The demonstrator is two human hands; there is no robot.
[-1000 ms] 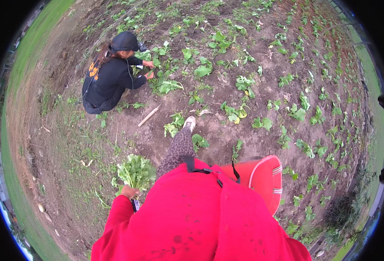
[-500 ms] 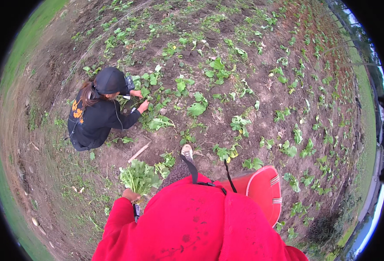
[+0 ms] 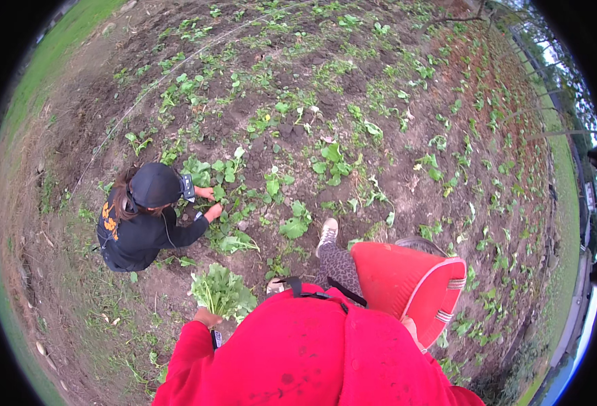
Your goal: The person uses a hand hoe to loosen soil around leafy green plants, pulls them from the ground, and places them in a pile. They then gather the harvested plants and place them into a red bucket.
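My left hand (image 3: 208,317) is closed around the stems of a bunch of leafy greens (image 3: 224,292), whose broad green leaves fan out ahead of the fingers. A small device with a dark strap (image 3: 216,336) sits at that wrist. On my right side hangs a large red bag (image 3: 390,274) with pale trim, tilted outward; black straps (image 3: 347,292) run from it across my waist. Part of my right hand (image 3: 412,329) shows against the bag's near edge. Its fingers are mostly hidden, so their grip cannot be made out.
A crouching person in a dark cap and jacket (image 3: 143,216) works among the plants on my left. Leafy plants (image 3: 297,222) grow in rows across the brown soil. A thin line (image 3: 156,84) runs over the ground at the far left. My shoe (image 3: 327,231) stands between plants.
My right foot has stepped forward and the red bag has swung up and to the right. My right hand has come into view beside it. The greens remain in my left hand.
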